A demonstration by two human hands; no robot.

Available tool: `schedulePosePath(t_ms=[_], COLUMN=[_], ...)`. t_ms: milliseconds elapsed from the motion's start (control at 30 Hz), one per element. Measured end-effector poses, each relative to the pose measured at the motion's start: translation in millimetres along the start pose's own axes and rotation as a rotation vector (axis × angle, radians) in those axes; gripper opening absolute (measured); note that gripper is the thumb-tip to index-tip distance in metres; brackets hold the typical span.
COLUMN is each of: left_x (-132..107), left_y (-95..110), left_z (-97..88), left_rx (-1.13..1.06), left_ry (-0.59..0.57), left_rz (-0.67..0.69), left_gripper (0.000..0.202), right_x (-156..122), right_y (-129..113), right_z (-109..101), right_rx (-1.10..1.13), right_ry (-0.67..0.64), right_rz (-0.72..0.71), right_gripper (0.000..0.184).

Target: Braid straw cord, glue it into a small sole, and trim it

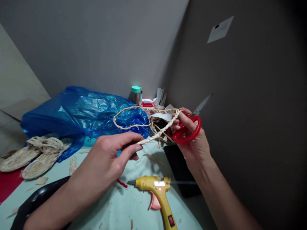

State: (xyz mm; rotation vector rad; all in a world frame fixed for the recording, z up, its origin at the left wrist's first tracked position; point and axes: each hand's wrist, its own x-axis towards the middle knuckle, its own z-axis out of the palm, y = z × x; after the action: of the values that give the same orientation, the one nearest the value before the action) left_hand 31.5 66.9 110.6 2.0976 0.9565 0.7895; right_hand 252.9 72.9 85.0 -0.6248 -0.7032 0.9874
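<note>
My left hand (pixel 115 153) pinches one end of a braided straw rope (pixel 158 131) between thumb and fingers. The rope runs up to the right and loops back over the blue bag. My right hand (pixel 192 137) holds red-handled scissors (pixel 185 132), fingers through the handle, blades pointing up and right. The same hand also grips the rope's other stretch near the scissors. Both hands are raised above the pale green table (pixel 124 207).
A yellow glue gun (pixel 159 195) with a lit indicator lies on the table below my hands. A crumpled blue plastic bag (pixel 79 111) sits at the back left, woven straw soles (pixel 33 155) left of it. A teal-lidded bottle (pixel 135 95) stands in the corner. A black object (pixel 178 166) lies by the wall.
</note>
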Motion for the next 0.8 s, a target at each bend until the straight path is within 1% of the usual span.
schedulePosePath(t_ms=[67, 133, 200, 267, 367, 433, 500, 600, 700, 733, 767, 800], left_x=[-1, -2, -2, -3, -4, -5, -5, -3, 1, 2, 3, 3], left_y=[-2, -3, -2, 1, 5, 5, 5, 4, 2, 1, 0, -1], left_z=[0.8, 1.2, 0.7, -1.1, -4.5, -5.9, -6.1, -5.3, -6.5, -7.6, -9.2, -11.0], left_rx=[0.121, 0.121, 0.010, -0.159, -0.395, -0.515, -0.599, -0.690, -0.744, -0.749, -0.752, -0.755], left_ry=[-0.035, -0.105, -0.162, -0.220, -0.307, -0.341, -0.347, -0.315, -0.262, -0.239, -0.217, -0.197], left_rz=[0.066, 0.065, 0.036, 0.011, -0.032, -0.061, -0.088, -0.116, -0.106, -0.099, -0.094, -0.086], left_gripper=[0.020, 0.024, 0.028, 0.033, 0.036, 0.033, 0.029, 0.024, 0.025, 0.025, 0.025, 0.025], right_x=[0, 0, 1, 2, 1, 0, -1, -4, -7, -9, -12, -16], right_y=[-2, -2, 0, 5, 16, 25, 31, 31, 19, 13, 6, 0], right_z=[-1, -1, -1, -2, -3, -3, -3, -3, -2, -1, 1, 3], right_rx=[-0.004, -0.014, -0.034, -0.064, -0.125, -0.172, -0.224, -0.321, -0.431, -0.498, -0.586, -0.730], right_ry=[0.011, 0.019, 0.030, 0.041, 0.028, -0.003, -0.042, -0.113, -0.180, -0.212, -0.254, -0.330], right_rz=[-0.032, -0.048, -0.040, -0.004, 0.102, 0.172, 0.209, 0.199, 0.140, 0.104, 0.059, -0.005], right_gripper=[0.031, 0.034, 0.036, 0.038, 0.041, 0.042, 0.042, 0.040, 0.039, 0.039, 0.040, 0.038])
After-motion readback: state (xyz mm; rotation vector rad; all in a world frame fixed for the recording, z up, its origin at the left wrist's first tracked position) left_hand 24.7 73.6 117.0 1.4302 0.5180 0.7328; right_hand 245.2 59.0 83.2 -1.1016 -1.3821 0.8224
